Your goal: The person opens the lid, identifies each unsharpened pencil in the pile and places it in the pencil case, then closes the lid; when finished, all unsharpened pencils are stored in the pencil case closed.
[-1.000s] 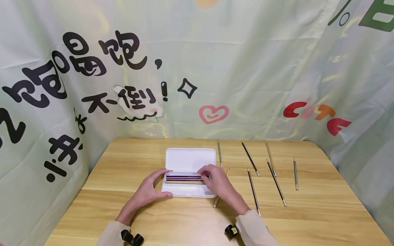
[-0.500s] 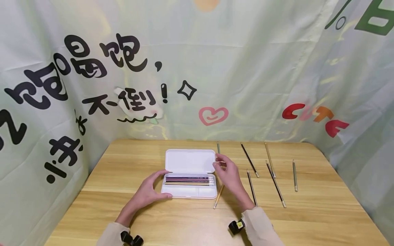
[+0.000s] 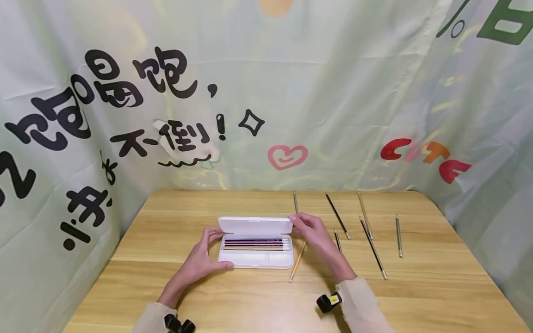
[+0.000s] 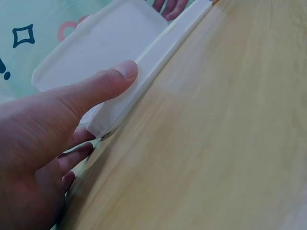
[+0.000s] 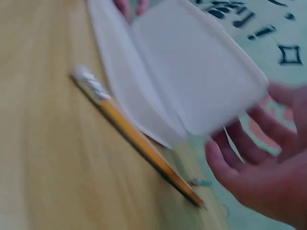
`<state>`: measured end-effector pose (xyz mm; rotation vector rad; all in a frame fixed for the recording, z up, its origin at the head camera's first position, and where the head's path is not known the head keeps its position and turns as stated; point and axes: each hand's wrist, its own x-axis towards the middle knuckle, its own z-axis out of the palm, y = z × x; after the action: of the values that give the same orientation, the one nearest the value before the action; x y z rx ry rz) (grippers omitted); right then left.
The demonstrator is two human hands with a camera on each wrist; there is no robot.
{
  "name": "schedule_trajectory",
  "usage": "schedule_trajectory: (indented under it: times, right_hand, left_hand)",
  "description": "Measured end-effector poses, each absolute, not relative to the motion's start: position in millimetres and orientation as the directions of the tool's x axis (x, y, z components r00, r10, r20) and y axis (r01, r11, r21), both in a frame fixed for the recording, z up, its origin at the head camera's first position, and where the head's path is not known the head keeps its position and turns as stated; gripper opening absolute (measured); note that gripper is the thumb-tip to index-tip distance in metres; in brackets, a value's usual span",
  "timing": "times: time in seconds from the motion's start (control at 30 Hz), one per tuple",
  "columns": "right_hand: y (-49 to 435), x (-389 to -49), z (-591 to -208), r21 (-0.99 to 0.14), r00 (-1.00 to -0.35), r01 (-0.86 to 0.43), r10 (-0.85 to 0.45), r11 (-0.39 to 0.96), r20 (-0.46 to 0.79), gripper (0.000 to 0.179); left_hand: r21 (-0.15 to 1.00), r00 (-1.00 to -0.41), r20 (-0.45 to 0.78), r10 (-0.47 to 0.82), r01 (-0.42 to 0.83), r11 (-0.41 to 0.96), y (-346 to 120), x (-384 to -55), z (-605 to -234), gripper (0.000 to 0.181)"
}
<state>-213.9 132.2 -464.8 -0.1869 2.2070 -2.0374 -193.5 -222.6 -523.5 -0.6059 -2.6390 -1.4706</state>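
Observation:
A white pencil case (image 3: 245, 257) lies on the table, with several dark striped pencils (image 3: 251, 240) and a tan one in its back compartment. Its hinged lid (image 3: 255, 226) stands tilted up at the rear. My left hand (image 3: 197, 260) holds the case's left end, thumb along the front wall and fingers around the back corner. At the lid's right corner, my right hand (image 3: 315, 233) pinches the edge between thumb and fingers, seen also in the right wrist view beside the lid (image 5: 201, 67). A yellow pencil (image 3: 297, 266) lies just right of the case.
Several loose pencils lie to the right, among them a black pencil (image 3: 374, 249), a grey pencil (image 3: 399, 237) and a tan pencil (image 3: 364, 214). A teal pencil (image 3: 295, 201) is behind the right hand. A printed curtain (image 3: 333, 115) hangs behind the wooden table (image 3: 437, 277).
My right hand has left the pencils in the case and taken the lid's right edge. The lid has swung up and forward from lying back. My left hand stays at the case's left end.

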Motion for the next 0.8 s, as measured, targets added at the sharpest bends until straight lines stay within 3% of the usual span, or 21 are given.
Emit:
schedule_trajectory:
  times: [0.13, 0.23, 0.43, 0.63, 0.8]
  right_hand:
    - [143.5, -212.4, -465.1, -0.985, -0.947, -0.039, -0.32, 0.168, -0.018, 0.037]
    - [148.4, -212.3, -466.1, -0.977, -0.901, -0.089, -0.434, 0.193, -0.004, 0.039]
    - [146.2, -210.3, -467.9, -0.956, -0.8, -0.175, -0.6, 0.235, -0.002, 0.069]
    - [138.3, -205.9, -468.7, -0.923, -0.797, -0.217, -0.603, 0.318, -0.02, 0.079]
    - [134.6, -204.1, -469.5, -0.904, -0.819, -0.226, -0.574, 0.362, -0.025, 0.082]
  left_hand:
    - [0.823, -0.92, 0.235, 0.313, 0.359, 0.44, -223.3, -193.6, -524.1, 0.109]
    - [0.812, -0.912, 0.244, 0.33, 0.378, 0.444, -223.9, -194.5, -523.8, 0.104]
    - [0.781, -0.889, 0.268, 0.372, 0.426, 0.457, -225.5, -196.1, -522.5, 0.089]
    - [0.778, -0.886, 0.279, 0.371, 0.435, 0.454, -224.3, -195.2, -521.6, 0.071]
    - [0.794, -0.896, 0.262, 0.359, 0.412, 0.447, -218.7, -188.1, -509.4, 0.068]
